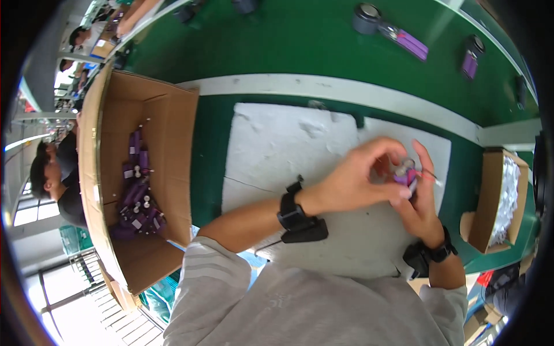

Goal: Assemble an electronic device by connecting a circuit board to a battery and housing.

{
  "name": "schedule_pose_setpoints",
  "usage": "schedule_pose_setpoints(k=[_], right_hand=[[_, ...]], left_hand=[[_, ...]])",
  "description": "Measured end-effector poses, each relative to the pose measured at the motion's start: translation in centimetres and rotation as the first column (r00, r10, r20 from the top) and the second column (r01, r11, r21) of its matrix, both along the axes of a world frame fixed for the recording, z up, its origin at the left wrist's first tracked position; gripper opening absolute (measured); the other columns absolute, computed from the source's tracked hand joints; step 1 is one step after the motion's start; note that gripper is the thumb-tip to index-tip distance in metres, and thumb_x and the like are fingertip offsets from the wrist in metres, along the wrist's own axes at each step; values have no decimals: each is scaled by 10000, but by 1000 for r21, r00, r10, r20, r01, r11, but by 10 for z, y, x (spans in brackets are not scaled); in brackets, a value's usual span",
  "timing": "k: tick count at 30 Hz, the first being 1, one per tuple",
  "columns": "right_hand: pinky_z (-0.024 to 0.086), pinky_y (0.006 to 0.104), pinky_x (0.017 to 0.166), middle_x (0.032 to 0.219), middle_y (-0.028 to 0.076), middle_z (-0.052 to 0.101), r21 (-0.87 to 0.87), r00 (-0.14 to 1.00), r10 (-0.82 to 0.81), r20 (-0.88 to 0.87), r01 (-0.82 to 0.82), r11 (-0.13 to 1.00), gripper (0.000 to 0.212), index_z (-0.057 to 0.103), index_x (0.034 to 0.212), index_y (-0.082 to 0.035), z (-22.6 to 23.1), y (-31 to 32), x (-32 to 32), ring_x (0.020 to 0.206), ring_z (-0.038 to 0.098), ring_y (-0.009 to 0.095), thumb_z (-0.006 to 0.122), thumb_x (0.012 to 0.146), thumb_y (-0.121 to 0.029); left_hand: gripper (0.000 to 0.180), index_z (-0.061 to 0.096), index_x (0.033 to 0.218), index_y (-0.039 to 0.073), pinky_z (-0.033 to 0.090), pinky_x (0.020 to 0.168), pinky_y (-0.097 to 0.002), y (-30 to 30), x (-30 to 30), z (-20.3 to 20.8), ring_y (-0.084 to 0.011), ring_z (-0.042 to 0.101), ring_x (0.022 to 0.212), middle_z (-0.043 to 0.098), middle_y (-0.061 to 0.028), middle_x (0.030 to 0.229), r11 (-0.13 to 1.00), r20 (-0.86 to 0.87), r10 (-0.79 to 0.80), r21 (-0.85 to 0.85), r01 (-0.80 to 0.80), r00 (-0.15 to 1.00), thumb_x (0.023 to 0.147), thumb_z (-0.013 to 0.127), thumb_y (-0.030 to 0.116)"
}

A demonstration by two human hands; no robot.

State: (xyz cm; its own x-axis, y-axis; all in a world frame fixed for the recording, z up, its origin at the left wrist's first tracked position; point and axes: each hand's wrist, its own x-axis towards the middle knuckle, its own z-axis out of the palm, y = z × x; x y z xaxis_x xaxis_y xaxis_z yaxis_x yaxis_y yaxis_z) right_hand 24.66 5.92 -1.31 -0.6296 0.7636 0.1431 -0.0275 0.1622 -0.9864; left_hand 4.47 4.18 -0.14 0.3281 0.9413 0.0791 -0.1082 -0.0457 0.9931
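Over the right part of the white work sheet, both of my hands meet around a small purple part [405, 176] with silvery round pieces at its top. A thin red wire with a small white end [438, 183] sticks out of it to the right. My left hand [366, 172] curls its fingers and thumb about the part's left side. From below and the right, my right hand [423, 206] grips it, the thumb at its lower edge and the index finger raised behind. Motion blurs the part, and fingers cover some of it.
At the left, a tall cardboard box [179, 144] holds several purple parts [136, 196] with silvery ends. A smaller carton [485, 202] of crinkled silvery-white pieces stands at the right. Beyond the white rail [277, 84], black-and-purple devices [411, 45] lie on a green surface. Other people sit at far left.
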Motion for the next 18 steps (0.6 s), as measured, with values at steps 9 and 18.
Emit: schedule_pose_setpoints(k=[9,18], right_hand=[[465,302,804,1064,107,553,-97,999,48,7,-47,994,785,230,1425,0,-4,-3,-6,907,555,155,716,816,-93],[488,272,638,1027,105,589,-25,988,-145,57,146,989,477,483,1224,-19,1,1,-7,750,596,145,718,812,-69]], left_hand=[[458,574,1132,-5,461,862,-359,-4,3,-9,-272,564,1013,559,-140,1215,990,28,-69,127,65,997,759,777,165],[387,593,1004,3,474,654,-298,-3,-6,-1,-192,572,742,596,-71,865,985,-129,145,109,-132,981,750,799,209]])
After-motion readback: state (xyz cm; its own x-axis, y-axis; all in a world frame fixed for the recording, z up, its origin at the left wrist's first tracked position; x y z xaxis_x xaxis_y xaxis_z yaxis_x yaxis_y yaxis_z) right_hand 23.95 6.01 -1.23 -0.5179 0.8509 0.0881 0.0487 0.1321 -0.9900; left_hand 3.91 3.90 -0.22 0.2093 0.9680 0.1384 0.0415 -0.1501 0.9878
